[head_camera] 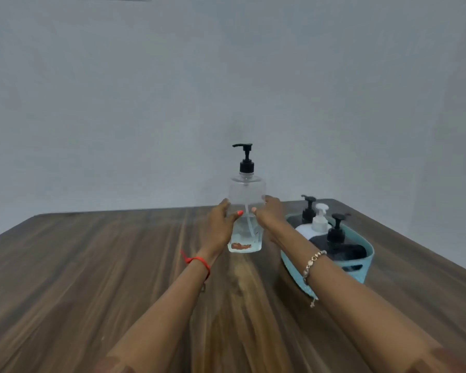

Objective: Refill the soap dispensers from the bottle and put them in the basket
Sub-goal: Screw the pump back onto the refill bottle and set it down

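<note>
A tall clear bottle (246,195) with a black pump top stands upright on the wooden table, with a little clear liquid at its bottom. My left hand (221,224) wraps its left side and my right hand (269,215) wraps its right side, thumbs meeting in front. To the right sits a light blue basket (361,270) holding three dispensers: a black one at the back (308,210), a white one (316,224), and a black one in front (338,244).
The wooden table (119,278) stretches wide to the left and toward me. A plain grey wall stands right behind the table's far edge. The basket lies close to the table's right edge.
</note>
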A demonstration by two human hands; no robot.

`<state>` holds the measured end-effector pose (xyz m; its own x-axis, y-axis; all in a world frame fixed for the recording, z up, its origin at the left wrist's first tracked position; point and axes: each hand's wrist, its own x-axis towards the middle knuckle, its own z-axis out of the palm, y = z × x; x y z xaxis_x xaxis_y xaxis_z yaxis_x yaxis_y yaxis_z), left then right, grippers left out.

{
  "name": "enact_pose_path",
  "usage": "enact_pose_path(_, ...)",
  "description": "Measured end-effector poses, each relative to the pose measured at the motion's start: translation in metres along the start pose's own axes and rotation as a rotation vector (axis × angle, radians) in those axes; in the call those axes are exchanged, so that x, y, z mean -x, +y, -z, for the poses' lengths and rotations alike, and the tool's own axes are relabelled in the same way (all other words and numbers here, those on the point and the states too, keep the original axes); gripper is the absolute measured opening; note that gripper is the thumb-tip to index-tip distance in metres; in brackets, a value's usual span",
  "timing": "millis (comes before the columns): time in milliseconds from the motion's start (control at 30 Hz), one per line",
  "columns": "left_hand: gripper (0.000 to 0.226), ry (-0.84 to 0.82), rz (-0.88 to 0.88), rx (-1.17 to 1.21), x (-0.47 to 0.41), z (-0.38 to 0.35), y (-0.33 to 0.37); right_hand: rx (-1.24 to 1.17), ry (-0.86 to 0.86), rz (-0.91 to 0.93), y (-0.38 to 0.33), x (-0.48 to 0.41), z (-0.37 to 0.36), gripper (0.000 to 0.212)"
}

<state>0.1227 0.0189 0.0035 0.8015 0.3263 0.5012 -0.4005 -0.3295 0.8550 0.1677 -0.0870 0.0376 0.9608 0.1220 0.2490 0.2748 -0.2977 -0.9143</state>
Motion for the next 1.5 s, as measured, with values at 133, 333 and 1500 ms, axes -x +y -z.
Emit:
enact_pose_path(133, 0.022, -0.013, 0.043, 0.038, -0.068, -0.018, -0.01, -0.006, 0.065, -0.125, -0.006, -0.067, 0.002, 0.029)
enact_pose_path(333, 0.039, -0.023, 0.188, 0.036, -0.138, -0.051, -0.029, -0.052, 0.017, -0.308, -0.007, -0.143, 0.021, 0.035)
enact_pose_path(1500, 0.064, -0.15, 0.554, -0.009, -0.178, -0.108, -0.069, 0.338, -0.487, -0.373, 0.044, -0.229, 0.08, 0.026)
